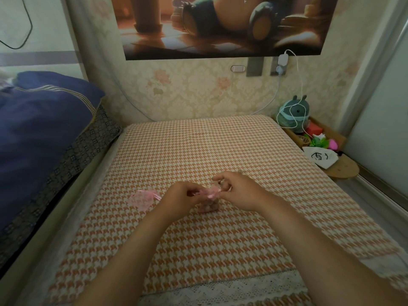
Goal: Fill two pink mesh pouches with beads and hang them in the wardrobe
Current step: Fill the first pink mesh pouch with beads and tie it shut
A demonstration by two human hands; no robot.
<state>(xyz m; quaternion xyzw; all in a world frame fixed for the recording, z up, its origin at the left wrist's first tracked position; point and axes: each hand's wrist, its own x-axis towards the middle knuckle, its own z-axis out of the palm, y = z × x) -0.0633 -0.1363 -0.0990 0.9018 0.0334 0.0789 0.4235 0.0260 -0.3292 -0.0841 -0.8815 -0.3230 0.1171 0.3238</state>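
Both bare forearms reached over the orange-and-white houndstooth tablecloth. The left hand and right hand each pinched a pink ribbon end at the neck of a bead-filled pink mesh pouch standing on the cloth between them. A second pink mesh pouch lay flat just left of the left hand. Farther off, a green plush toy sat by the wall.
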